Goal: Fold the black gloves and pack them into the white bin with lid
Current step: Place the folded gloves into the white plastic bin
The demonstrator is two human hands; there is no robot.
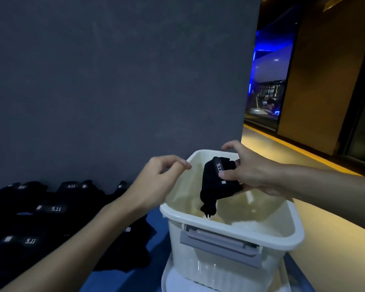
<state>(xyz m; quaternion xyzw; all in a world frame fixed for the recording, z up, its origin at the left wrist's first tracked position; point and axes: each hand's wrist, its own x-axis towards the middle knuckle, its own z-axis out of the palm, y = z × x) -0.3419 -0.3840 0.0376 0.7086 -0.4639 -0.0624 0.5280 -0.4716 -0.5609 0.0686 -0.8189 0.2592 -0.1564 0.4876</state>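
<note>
Packing now — right hand [249, 172], grip tight on a folded glove [214, 186], hangs over the white bin [230, 228]; left hand [156, 179] loose, empty. Next: lower, let go.

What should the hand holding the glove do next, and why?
Probably the right hand should lower a little and let go: it pinches the folded black glove, which hangs inside the rim of the white bin, not yet resting on the bottom. The left hand is by the rim, holding nothing.
</note>
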